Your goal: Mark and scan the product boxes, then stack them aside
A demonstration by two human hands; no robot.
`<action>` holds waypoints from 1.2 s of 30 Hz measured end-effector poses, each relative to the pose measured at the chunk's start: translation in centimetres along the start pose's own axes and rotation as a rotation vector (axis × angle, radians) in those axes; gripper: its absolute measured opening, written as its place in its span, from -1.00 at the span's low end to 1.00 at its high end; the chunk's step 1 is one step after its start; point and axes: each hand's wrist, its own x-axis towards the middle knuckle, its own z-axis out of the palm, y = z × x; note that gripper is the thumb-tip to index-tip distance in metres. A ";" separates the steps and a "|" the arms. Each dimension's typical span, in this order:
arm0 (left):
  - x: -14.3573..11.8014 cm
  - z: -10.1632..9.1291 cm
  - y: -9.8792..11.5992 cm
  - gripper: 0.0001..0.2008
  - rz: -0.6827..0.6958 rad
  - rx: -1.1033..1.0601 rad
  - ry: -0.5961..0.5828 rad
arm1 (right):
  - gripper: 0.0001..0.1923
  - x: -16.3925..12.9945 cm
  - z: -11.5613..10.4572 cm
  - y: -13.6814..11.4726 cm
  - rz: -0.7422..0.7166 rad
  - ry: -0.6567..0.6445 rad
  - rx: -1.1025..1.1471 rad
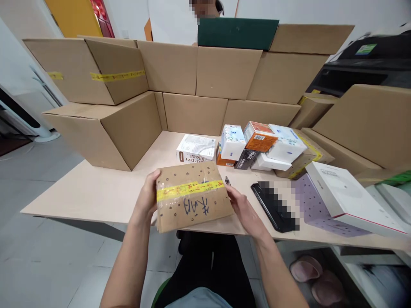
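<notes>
A brown cardboard box (pixel 192 209) is tilted over the table's front edge, between my two hands. Yellow printed tape runs across it, with small dark circles and blue handwriting on its face. My left hand (pixel 149 192) grips its left side, the fingers partly hidden behind it. At the right side, my right hand (pixel 240 203) closes on the box's edge. A small dark, shiny object (pixel 227 181) shows just above my right fingers; its kind is unclear, and whether I hold it I cannot tell.
Behind the box lies a white carton (pixel 195 147); several small boxes (pixel 260 136) are stacked beside it. A black phone-like item (pixel 268 205), partly blurred, and a flat white box (pixel 349 192) lie right. Large cartons (pixel 183 70) wall the table's back. A person (pixel 207 9) is beyond.
</notes>
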 end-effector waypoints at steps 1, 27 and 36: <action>0.2 0.9 -0.1 -0.54 -0.062 0.005 -0.032 | -0.27 -1.2 0.2 0.4 0.002 0.034 0.015; -6.2 -1.2 -7.0 -0.33 0.279 0.261 -0.195 | -0.51 -4.9 2.9 4.0 -0.096 0.362 -0.457; -6.4 1.3 -3.7 -0.38 0.393 0.549 -0.167 | -0.32 -3.8 1.4 0.2 -0.084 0.358 -0.287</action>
